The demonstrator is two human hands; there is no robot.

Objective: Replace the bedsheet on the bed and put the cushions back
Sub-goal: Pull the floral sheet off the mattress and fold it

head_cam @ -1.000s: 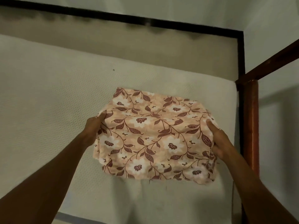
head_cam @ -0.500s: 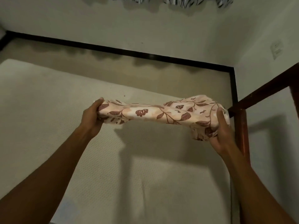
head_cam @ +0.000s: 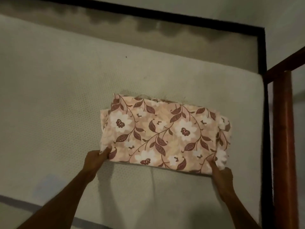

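The folded sheet (head_cam: pixel 165 134) lies on the mattress (head_cam: pixel 57 96), nearer its right edge. The left hand (head_cam: pixel 94 160) and right hand (head_cam: pixel 222 175) each pinch a near corner. Best to pinch only the top layer, then draw both corners apart evenly.

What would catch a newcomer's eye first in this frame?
The folded peach bedsheet with maroon leaves and white flowers lies flat over the bare off-white mattress, right of centre. The left hand and right hand pinch its near corners. A reddish-brown wooden bedpost stands at the right edge.
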